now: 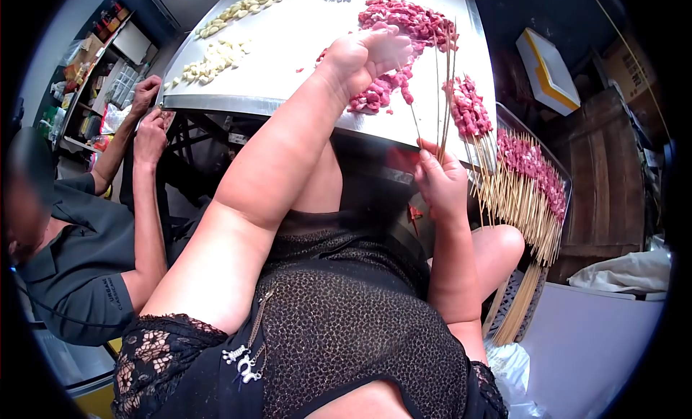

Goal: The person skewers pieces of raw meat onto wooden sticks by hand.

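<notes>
My right hand [441, 180] is closed around the lower ends of several thin bamboo skewers [445, 95], which point up over the table edge. One of them slants to the left, with a small piece of raw meat [408, 96] on it. My left hand [369, 57] reaches over the pile of raw red meat pieces [414, 21]. Its fingers are smeared by motion, so I cannot make out what they hold. Finished meat skewers [470, 109] lie at the table's right corner, close to my right hand.
Peeled garlic cloves [216, 60] lie on the left of the white table [288, 73]. A tray [569, 195] of meat skewers stands at right, above a basket [537, 304] with bare sticks. A person in a dark shirt [79, 253] sits at left, hands by the table corner.
</notes>
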{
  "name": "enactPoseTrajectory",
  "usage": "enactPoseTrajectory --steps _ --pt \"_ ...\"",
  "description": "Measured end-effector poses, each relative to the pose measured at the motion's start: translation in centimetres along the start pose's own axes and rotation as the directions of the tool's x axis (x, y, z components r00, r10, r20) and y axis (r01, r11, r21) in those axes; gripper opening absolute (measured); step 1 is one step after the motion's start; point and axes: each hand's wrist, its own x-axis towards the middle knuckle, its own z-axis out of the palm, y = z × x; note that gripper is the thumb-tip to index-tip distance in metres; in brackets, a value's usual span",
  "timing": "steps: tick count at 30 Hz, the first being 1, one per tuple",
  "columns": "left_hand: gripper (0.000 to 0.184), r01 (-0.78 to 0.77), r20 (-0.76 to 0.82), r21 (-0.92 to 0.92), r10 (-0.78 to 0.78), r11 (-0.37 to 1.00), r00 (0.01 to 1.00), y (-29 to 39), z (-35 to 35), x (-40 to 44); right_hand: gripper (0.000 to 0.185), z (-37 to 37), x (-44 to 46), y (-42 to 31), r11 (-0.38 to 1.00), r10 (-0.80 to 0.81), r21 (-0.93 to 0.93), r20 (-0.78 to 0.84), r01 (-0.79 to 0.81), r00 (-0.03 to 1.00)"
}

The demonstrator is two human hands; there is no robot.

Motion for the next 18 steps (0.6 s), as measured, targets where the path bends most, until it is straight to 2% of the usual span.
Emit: enactPoseTrajectory --steps 4,7,9,10,12,13,14,16,18 --pt "0.030 -0.004 0.014 -0.007 0.004 1.000 1.000 0.2 0.3 -0.3 0.022 -0.1 -0.1 -0.2 1.000 -0.003 -0.023 -0.021 0.003 1.000" --pt "0.028 -0.024 0.083 0.017 0.023 1.000 0.996 0.1 0.3 -0.3 0.022 -0.2 0.0 0.0 1.000 -0.012 -0.020 -0.034 0.011 0.999" --pt "0.028 -0.214 0.094 0.358 0.193 0.909 0.977 -0.3 0.7 -0.5 0.022 -0.3 0.0 0.1 1.000 -0.016 -0.016 -0.037 0.015 0.999" --pt "0.028 -0.213 0.094 0.358 0.191 0.909 0.977 -0.7 0.5 -0.2 0.022 -0.4 0.1 0.1 1.000 -0.019 -0.012 -0.040 0.018 0.999" --pt "0.028 -0.428 0.235 0.485 0.357 0.762 0.904 -1.6 0.4 0.1 0.022 -0.4 0.4 0.4 0.999 -0.048 0.017 -0.036 0.049 0.998" --pt "0.025 -0.441 0.233 0.451 0.375 0.776 0.897 -1.9 0.5 0.1 0.022 -0.3 0.5 0.6 0.996 -0.077 0.045 -0.032 0.078 0.997" --pt "0.025 -0.438 0.230 0.449 0.373 0.779 0.899 -2.0 0.5 0.2 0.022 -0.1 0.6 0.5 0.996 -0.073 0.042 -0.033 0.075 0.997" --pt "0.024 -0.344 0.243 0.510 0.252 0.788 0.937 -2.0 0.8 0.0 0.021 0.5 0.7 0.3 0.990 -0.111 0.090 -0.027 0.113 0.994" --pt "0.025 -0.338 0.271 0.560 0.219 0.756 0.938 -2.2 0.9 -0.1 0.021 0.7 0.9 0.3 0.986 -0.119 0.110 -0.040 0.123 0.992"
